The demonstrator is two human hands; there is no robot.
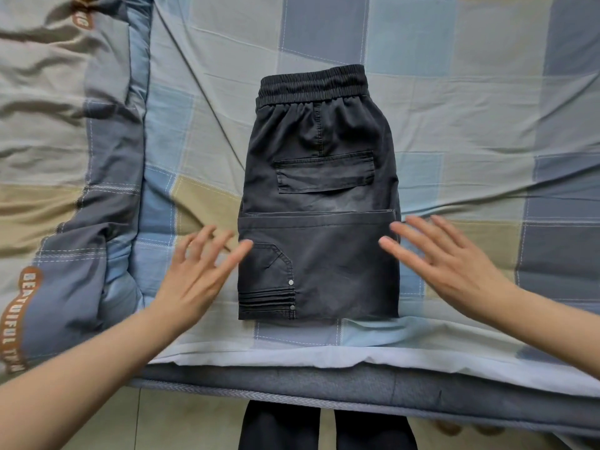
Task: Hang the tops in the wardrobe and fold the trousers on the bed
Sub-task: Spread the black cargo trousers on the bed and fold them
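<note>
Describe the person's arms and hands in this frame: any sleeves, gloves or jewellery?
Both forearms are bare, with no sleeves in view. The left hand and right hand wear no gloves; no watch or bracelet shows. Motion blur on the left fingers leaves a ring uncertain.

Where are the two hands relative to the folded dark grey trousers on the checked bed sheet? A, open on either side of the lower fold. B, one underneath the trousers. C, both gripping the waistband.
A: the left hand and right hand flank the folded dark grey trousers, fingers spread and gripping nothing.
</note>
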